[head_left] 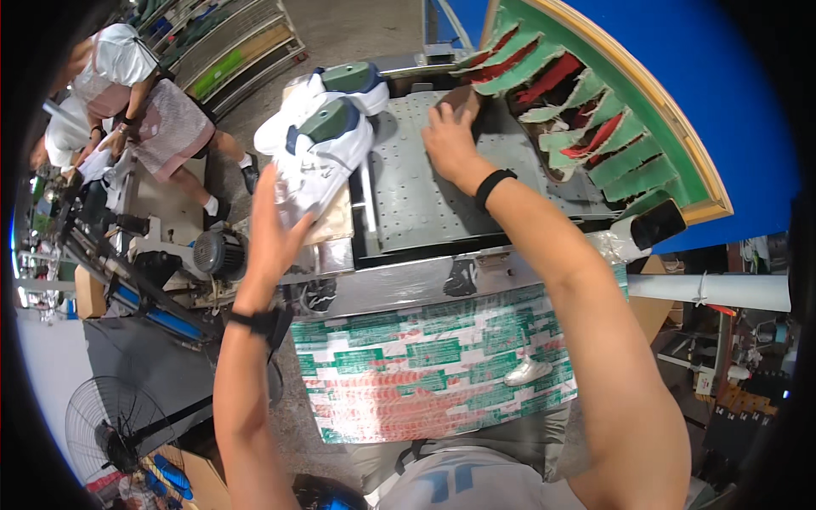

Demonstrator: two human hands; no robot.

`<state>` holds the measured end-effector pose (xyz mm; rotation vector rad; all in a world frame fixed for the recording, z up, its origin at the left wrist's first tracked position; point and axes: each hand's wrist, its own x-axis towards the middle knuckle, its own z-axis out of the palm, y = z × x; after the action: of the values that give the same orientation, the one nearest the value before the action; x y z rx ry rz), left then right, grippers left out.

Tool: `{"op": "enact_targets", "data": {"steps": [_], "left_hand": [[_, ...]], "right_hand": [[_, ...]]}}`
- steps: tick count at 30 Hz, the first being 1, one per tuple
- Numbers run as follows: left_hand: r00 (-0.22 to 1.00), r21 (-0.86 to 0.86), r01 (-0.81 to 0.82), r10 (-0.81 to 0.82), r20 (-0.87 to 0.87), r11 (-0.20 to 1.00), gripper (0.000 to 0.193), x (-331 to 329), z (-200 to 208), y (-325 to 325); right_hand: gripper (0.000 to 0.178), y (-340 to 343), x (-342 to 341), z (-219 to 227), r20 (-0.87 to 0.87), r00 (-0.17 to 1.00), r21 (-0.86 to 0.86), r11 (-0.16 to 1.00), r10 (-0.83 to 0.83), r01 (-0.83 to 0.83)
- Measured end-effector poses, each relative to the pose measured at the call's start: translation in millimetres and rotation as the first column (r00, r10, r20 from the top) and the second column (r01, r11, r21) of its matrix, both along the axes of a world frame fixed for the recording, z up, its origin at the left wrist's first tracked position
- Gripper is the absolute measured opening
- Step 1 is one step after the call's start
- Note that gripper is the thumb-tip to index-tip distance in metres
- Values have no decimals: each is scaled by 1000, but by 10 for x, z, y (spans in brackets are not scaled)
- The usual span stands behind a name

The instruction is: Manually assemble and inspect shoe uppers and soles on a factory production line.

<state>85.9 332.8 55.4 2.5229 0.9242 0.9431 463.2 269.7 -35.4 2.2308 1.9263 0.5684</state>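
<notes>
My right hand (455, 149) reaches over a grey perforated conveyor plate (399, 183) and has its fingers around a brown piece (463, 100). Its kind is hard to make out, as my hand partly hides it. Beside the plate, my left hand (276, 234) is open, thumb apart from the fingers, at the near side of a white shoe (319, 166). Whether it touches the shoe I cannot tell. Another white shoe (361, 85) lies just behind; both show green and navy parts. A dark brown object (540, 140) is partly covered by green and red curtain flaps (586, 110).
A wooden-edged frame (680, 127) holds the flaps on a blue machine (739, 76). A metal rail (408, 285) edges the conveyor. At left are a motor (219, 253), a floor fan (115, 425) and a seated co-worker (161, 119). A white pipe (722, 291) lies at right.
</notes>
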Motion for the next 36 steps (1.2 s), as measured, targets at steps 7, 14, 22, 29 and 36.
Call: {"op": "enact_targets", "data": {"steps": [7, 14, 22, 29, 36], "left_hand": [[896, -279, -442, 435, -90, 853, 73, -1821, -538, -1560], [898, -379, -436, 370, -237, 816, 77, -1775, -1298, -2725], [783, -191, -601, 523, -338, 776, 81, -1790, -1515, -2806], [755, -225, -642, 553, -353, 733, 82, -1768, -1420, -2769], [720, -241, -672, 540, -436, 700, 88, -1694, -1496, -2769]], "right_hand": [[38, -866, 639, 653, -472, 791, 542, 836, 391, -90], [50, -1808, 886, 666, -309, 951, 385, 912, -14, 138], [61, -1080, 1135, 648, -585, 661, -197, 873, -470, 447], [21, -1244, 1125, 404, -558, 733, 88, 850, -389, 519], [24, -1582, 1243, 650, -859, 478, 304, 935, 185, 184]]}}
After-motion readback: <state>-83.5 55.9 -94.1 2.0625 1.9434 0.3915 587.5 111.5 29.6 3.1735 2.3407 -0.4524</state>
